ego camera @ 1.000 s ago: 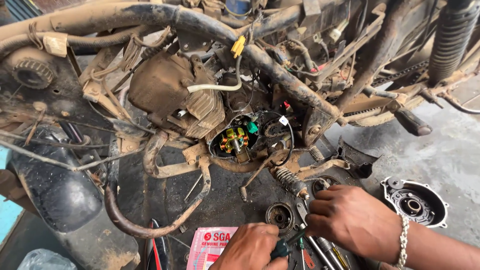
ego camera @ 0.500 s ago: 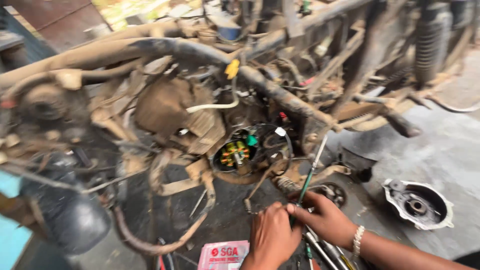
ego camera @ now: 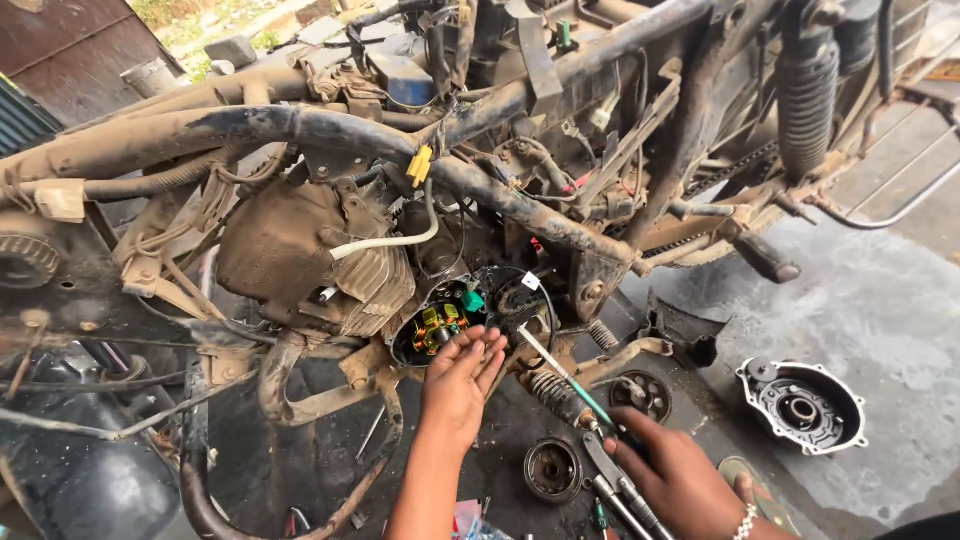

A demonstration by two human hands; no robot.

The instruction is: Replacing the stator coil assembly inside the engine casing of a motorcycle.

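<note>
Since half a second ago the left hand (ego camera: 462,378) has left the tool pile and risen to the open engine side, and the right hand (ego camera: 672,472) has drawn the screwdriver (ego camera: 566,378) lower and to the right. Left hand is open, fingers spread and slightly curled, fingertips at the edge of the stator (ego camera: 440,325), whose yellow and green coils sit in the round housing; it grips nothing that can be seen. Right hand is closed around the screwdriver's green handle, thin shaft pointing up and left toward the housing, tip just right of the left fingertips. A beaded bracelet (ego camera: 745,522) circles the right wrist.

Just beside the right hand lies a spring (ego camera: 548,392), with loose tools (ego camera: 612,490) under the palm. Near, between the two arms, a round rotor (ego camera: 552,468) rests on the dark floor (ego camera: 880,300). Far right on the floor lies an engine cover (ego camera: 802,405), well apart from both hands. Above everything runs the rusty frame (ego camera: 300,130), with a yellow connector (ego camera: 420,165) hanging from it and the cylinder (ego camera: 300,260) to the left of the stator.
</note>
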